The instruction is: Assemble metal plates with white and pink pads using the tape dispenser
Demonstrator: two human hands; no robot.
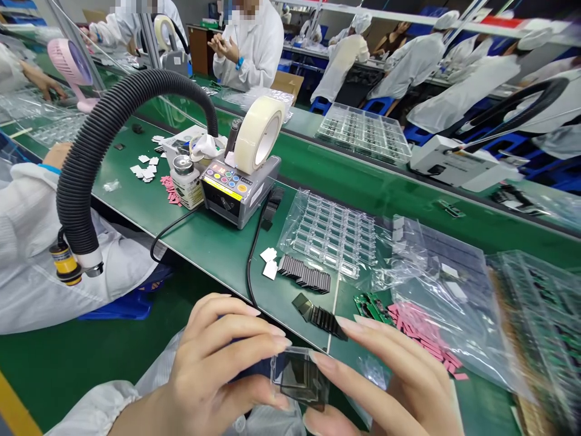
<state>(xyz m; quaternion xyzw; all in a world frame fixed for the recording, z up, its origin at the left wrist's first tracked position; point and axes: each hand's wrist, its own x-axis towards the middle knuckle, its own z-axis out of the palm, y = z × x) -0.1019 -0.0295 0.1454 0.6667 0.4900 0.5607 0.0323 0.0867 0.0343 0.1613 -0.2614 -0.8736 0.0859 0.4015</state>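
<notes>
Both bare hands are raised just off the near edge of the desk, holding a small clear plastic case [299,375] with a dark square plate [294,370] inside it. The left hand [213,363] closes around the case's left side in a firm grasp. The right hand [390,378] pinches its right side from above and below, so the case sits between the two hands, in the air and not touching the green desk [136,200].

Just ahead of the hands, a short fanned row of thin dark plates [320,319] lies on the desk. Beyond it is a longer fanned row of thin dark plates [304,278], beside a few white paper squares [270,266]. To their right, a crumpled clear plastic bag [408,266] lies near a transparent compartmented tray [333,233], with green circuit boards [370,309] and a heap of pink strips [424,336] close by.

As far as can be judged, one case is in hand while both rows of plates lie loose and uncased. Across the belt, a clear tray of dark pieces [363,133] looks well filled. A grey tape dispenser [240,194] stands farther up the desk, under a black corrugated hose [104,139].
</notes>
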